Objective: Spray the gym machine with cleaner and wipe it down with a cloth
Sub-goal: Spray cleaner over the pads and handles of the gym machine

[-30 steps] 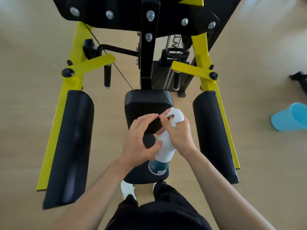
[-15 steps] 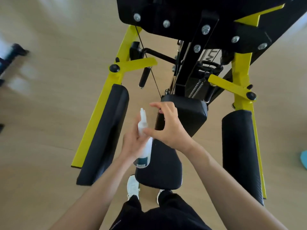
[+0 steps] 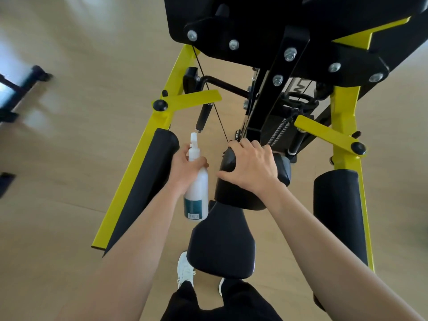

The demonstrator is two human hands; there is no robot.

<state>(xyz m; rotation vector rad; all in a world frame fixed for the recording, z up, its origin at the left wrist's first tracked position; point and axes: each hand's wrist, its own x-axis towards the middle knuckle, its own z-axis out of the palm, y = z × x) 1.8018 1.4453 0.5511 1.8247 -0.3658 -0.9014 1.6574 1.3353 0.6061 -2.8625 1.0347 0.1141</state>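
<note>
Left hand (image 3: 183,167) grips the white bottle (image 3: 198,188) by its neck, upright, just left of the pad (image 3: 236,195). Right hand (image 3: 252,167) holds the pad, fingers (image 3: 243,145) bent over its top edge.

- Single head view, high above the machine (image 3: 137,162), facing forward and steeply down onto its seat (image 3: 222,244), close.
- Wide lens: floor (image 3: 81,140) curves away left and right of the machine.

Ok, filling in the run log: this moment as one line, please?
left hand: holds white plastic spray bottle | right hand: grips black padded cushion | cloth: not in view
</note>
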